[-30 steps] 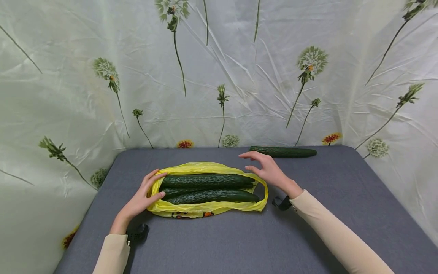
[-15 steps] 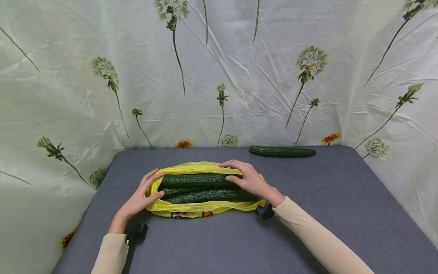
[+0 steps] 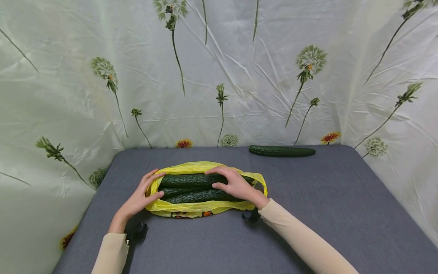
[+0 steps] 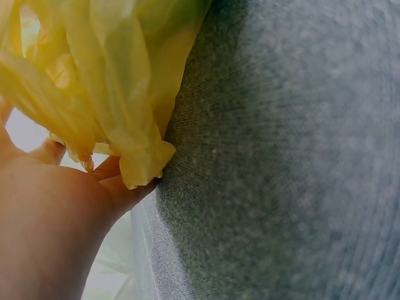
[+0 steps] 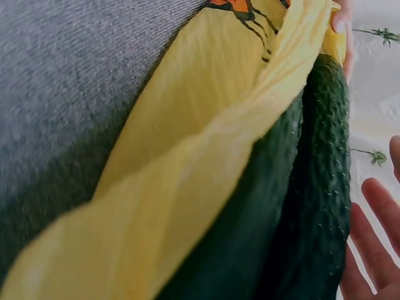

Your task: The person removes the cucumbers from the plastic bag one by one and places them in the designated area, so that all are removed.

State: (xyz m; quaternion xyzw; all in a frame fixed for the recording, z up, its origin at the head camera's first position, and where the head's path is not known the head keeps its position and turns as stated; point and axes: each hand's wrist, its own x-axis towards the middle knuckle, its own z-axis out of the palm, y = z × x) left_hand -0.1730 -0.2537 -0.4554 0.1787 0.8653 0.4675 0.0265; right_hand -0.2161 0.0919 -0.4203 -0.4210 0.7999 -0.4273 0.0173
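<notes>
A yellow plastic bag (image 3: 202,207) lies mid-table with its mouth spread toward me, long dark green cucumbers (image 3: 186,181) side by side inside it. My left hand (image 3: 139,199) holds the bag's left end, thumb over the near rim and fingers over the far one. Crumpled yellow film (image 4: 119,87) covers part of those fingers in the left wrist view. Over the cucumbers is my right hand (image 3: 236,185), thumb and fingers apart and loosely bent. In the right wrist view its spread fingers (image 5: 370,247) show beside a bumpy cucumber (image 5: 324,156), overlapping its edge.
One more cucumber (image 3: 282,151) lies along the back edge of the grey cloth-covered table (image 3: 205,247), right of centre. A pale curtain (image 3: 260,87) printed with dandelions hangs right behind the table and along both sides.
My right hand has moved left, from beyond the bag's right end to over the cucumbers within. The left hand stays at the bag's left end, and the bag has hardly shifted.
</notes>
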